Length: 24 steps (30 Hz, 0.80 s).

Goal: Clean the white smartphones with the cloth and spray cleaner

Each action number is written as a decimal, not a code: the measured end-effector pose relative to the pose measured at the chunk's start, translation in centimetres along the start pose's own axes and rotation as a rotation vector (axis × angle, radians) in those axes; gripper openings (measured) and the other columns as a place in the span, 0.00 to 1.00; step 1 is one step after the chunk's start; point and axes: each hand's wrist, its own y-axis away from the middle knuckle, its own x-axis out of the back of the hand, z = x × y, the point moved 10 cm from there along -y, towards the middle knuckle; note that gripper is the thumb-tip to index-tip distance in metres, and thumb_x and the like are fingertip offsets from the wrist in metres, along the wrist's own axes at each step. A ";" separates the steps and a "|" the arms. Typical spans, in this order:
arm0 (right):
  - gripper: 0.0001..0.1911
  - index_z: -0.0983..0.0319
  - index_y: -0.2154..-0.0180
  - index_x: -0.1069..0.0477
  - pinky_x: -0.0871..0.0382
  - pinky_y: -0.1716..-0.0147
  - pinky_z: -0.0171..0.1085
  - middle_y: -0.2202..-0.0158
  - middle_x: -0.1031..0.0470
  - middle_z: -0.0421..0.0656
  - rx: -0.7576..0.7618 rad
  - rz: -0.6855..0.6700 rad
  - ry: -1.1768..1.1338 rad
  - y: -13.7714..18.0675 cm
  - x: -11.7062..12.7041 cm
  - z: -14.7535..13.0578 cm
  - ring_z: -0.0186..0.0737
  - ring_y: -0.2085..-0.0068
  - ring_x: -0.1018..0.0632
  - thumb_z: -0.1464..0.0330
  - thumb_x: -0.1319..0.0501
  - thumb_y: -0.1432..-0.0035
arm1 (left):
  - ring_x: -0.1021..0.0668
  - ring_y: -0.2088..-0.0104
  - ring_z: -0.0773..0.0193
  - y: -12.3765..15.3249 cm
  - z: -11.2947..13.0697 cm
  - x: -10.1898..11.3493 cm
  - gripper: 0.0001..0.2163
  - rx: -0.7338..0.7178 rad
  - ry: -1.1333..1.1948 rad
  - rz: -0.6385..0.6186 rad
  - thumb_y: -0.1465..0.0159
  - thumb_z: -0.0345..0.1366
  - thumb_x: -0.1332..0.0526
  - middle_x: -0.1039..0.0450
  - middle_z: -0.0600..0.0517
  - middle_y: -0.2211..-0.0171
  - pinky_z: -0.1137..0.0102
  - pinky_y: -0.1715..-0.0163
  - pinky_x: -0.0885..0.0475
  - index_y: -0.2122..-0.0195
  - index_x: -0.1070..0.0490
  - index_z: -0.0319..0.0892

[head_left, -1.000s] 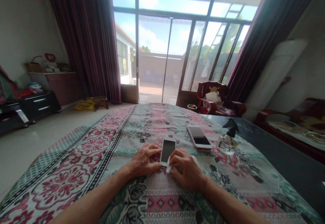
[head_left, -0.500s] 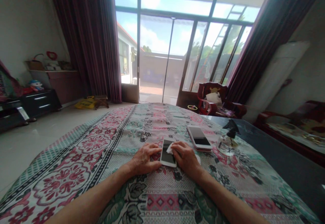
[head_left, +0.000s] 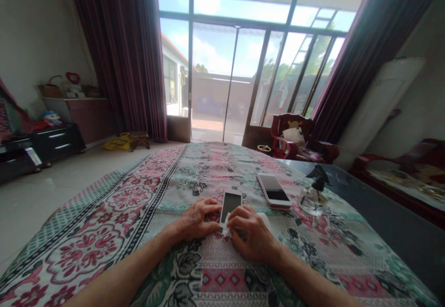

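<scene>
A white smartphone [head_left: 232, 201] with a dark screen lies face up on the patterned tablecloth [head_left: 215, 256]. My left hand [head_left: 200, 219] is at its left edge, fingers and thumb gripping that side. With bent fingers, my right hand [head_left: 252, 233] presses a crumpled white tissue [head_left: 226, 227] against the phone's lower end, hiding its lower right corner. Part of the tissue also shows behind the right hand. Further right lies a larger white phone [head_left: 274, 190], a pinkish edge showing beneath it. A clear bottle [head_left: 314, 201] with a black spray head stands beyond that.
A dark tabletop [head_left: 375, 205] extends along the right side. Behind the table are a red wooden armchair [head_left: 292, 133] and glass doors [head_left: 215, 84] between purple curtains [head_left: 125, 56]. On the floor at left sit a yellow bag [head_left: 118, 142] and a small stool [head_left: 140, 140].
My right hand has slid the tissue down from the middle of the screen to the phone's lower end, uncovering the upper screen. My left hand has stayed at the left edge.
</scene>
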 end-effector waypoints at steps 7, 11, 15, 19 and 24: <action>0.08 0.58 0.66 0.27 0.32 0.56 0.39 0.64 0.26 0.42 -0.042 0.030 -0.009 -0.5 -0.1 1.0 0.38 0.61 0.26 0.74 0.43 0.42 | 0.29 0.49 0.57 0.1 -0.4 0.0 0.20 0.028 0.003 0.001 0.44 0.37 0.34 0.29 0.51 0.49 0.64 0.46 0.34 0.49 0.27 0.48; 0.08 0.57 0.65 0.26 0.32 0.56 0.39 0.63 0.25 0.42 -0.090 0.067 0.012 -1.3 0.0 2.5 0.38 0.60 0.26 0.72 0.43 0.40 | 0.28 0.50 0.57 0.1 -0.3 -0.1 0.19 0.030 0.006 0.006 0.44 0.37 0.35 0.28 0.51 0.50 0.64 0.47 0.33 0.50 0.27 0.48; 0.08 0.58 0.65 0.26 0.32 0.55 0.40 0.64 0.25 0.42 -0.192 0.090 0.078 -1.7 0.1 4.9 0.39 0.60 0.25 0.73 0.43 0.40 | 0.28 0.50 0.57 0.0 -0.3 0.0 0.19 0.050 -0.015 0.017 0.44 0.38 0.35 0.27 0.50 0.50 0.63 0.47 0.34 0.50 0.27 0.47; 0.07 0.58 0.64 0.25 0.33 0.54 0.42 0.62 0.25 0.43 -0.223 0.113 0.108 -1.5 0.2 5.7 0.40 0.59 0.26 0.72 0.42 0.41 | 0.28 0.49 0.56 -0.1 -0.2 0.1 0.19 0.047 -0.019 0.026 0.44 0.38 0.35 0.28 0.48 0.49 0.64 0.46 0.34 0.50 0.27 0.45; 0.08 0.57 0.63 0.25 0.33 0.55 0.42 0.62 0.24 0.43 -0.117 0.095 0.062 -0.9 0.4 2.6 0.40 0.59 0.26 0.72 0.42 0.42 | 0.27 0.49 0.56 -0.1 -0.4 0.1 0.19 0.050 -0.014 0.019 0.45 0.38 0.34 0.28 0.49 0.49 0.64 0.47 0.33 0.51 0.26 0.46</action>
